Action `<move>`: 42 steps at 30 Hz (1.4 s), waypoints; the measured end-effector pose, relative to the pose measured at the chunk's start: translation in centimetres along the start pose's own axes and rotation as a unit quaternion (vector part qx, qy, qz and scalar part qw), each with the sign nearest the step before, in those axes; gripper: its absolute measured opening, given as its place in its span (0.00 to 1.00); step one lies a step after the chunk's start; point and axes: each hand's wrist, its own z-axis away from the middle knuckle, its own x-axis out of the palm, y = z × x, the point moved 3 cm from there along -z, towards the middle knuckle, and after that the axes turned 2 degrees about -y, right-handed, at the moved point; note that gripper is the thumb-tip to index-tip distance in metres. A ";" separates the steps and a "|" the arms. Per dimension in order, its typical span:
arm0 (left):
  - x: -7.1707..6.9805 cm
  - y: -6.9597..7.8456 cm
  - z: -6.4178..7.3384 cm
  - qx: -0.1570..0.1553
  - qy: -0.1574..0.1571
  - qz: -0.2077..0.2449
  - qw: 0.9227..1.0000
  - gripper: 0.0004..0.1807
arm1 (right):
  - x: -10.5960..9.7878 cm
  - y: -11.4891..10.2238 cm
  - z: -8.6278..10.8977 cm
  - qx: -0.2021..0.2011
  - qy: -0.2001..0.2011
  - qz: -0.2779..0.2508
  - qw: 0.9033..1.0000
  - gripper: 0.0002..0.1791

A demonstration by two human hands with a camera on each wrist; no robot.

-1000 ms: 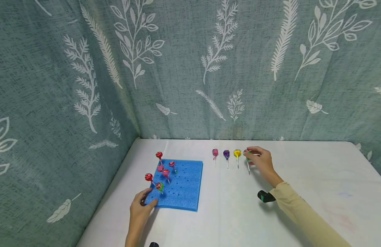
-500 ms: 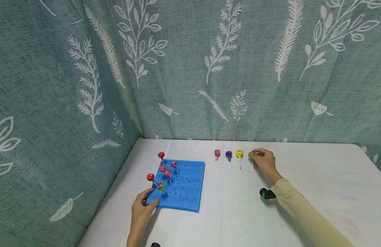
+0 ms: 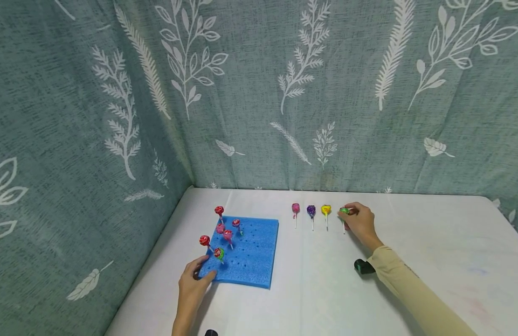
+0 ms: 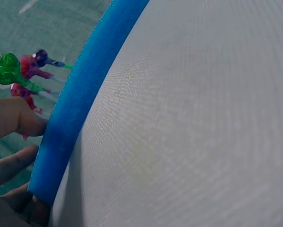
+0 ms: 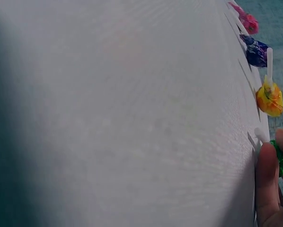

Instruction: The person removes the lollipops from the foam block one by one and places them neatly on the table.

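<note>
In the head view, my right hand pinches a green-wrapped lollipop at the right end of a row. Its white stick points toward the front of the table. Thumb and finger close on the green wrapper in the right wrist view. My left hand grips the near left corner of a blue foam board, thumb at the front edge and fingers at the left side. Several lollipops stand stuck in the board's left part, among them a red-and-green one and a red one.
Left of my right hand lie a yellow lollipop, a purple one and a pink one, sticks toward me. Small holes dot the foam. A leaf-patterned curtain hangs behind the white table.
My right hand has shifted slightly right with the green lollipop, widening its distance from the yellow one, and more green wrapper shows. My left hand stays on the board. The head view has shifted a little.
</note>
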 end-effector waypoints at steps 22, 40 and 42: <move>-0.1 0.3 0.1 0.037 0.001 0.014 0.999 0.26 | -0.6 0.1 0.8 0.013 -0.023 0.008 1.000 0.25; -0.6 0.1 0.5 0.040 -0.001 0.014 0.999 0.26 | -2.3 -2.8 2.0 -0.018 -0.014 0.020 1.000 0.20; -0.6 0.1 0.5 0.039 0.000 0.014 0.999 0.26 | -2.3 -3.5 2.2 -0.022 -0.015 0.009 1.000 0.18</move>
